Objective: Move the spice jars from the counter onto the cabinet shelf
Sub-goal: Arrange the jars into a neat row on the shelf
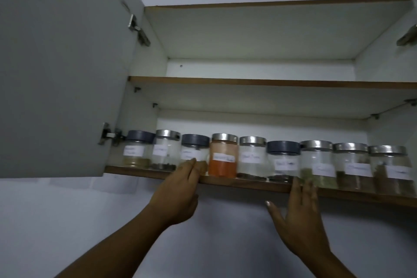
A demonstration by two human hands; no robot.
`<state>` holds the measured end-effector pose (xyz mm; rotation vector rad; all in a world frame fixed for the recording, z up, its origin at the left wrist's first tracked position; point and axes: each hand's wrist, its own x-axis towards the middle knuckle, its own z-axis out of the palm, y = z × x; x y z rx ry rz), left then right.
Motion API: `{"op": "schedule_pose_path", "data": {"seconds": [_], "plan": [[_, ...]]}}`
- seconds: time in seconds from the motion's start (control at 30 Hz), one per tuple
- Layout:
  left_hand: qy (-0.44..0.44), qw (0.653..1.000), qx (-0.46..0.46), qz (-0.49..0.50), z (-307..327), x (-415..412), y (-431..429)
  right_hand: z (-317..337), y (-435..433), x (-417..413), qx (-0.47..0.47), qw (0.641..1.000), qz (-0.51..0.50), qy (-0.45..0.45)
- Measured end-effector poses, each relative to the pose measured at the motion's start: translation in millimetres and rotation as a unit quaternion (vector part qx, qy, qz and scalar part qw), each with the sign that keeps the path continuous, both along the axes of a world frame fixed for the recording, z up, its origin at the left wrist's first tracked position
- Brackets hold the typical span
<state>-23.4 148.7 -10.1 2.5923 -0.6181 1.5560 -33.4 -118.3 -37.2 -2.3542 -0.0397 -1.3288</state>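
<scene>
Spice jars (250, 160) on cabinet shelf (248, 184), above both open hands.

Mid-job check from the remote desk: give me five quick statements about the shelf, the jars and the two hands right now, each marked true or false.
1. Nine spice jars stand in one row on the lower shelf. True.
2. The upper shelf shows jars too. False: none are visible on it.
3. The orange-filled jar has a dark grey lid. False: its lid is silver.
4. The left hand reaches to the third jar from the left. True.
5. The right hand holds a jar off the shelf. False: it is open, fingers up by the shelf edge.
</scene>
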Motion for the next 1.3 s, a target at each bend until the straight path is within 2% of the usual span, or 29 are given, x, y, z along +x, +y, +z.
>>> {"op": "schedule_pose_path", "data": {"seconds": [0.17, 0.37, 0.5, 0.63, 0.77, 0.9, 1.13, 1.3], "plan": [[0.008, 0.999, -0.026, 0.035, -4, 0, 101, -12, 114, 14, -0.08, 0.995, 0.049, -0.028], [0.033, 0.995, -0.09, 0.007, -1, 12, 183, -11, 226, 23, -0.108, 0.986, 0.12, -0.041], [0.066, 0.99, -0.123, -0.026, 1, 26, 198, 1, 271, 32, -0.104, 0.985, 0.134, -0.035], [0.072, 0.981, -0.168, -0.07, 13, 38, 196, 28, 290, 41, -0.098, 0.988, 0.099, -0.067], [0.085, 0.965, -0.238, -0.075, 28, 52, 188, 55, 295, 45, -0.063, 0.993, 0.074, -0.067], [0.075, 0.982, -0.173, -0.015, 44, 65, 186, 75, 287, 52, -0.086, 0.995, 0.033, -0.037], [0.121, 0.986, -0.106, 0.047, 101, 71, 194, 132, 266, 55, -0.186, 0.978, 0.0, 0.098], [0.044, 0.991, -0.096, 0.077, 127, 67, 185, 164, 265, 49, -0.206, 0.977, -0.014, 0.056]]}}
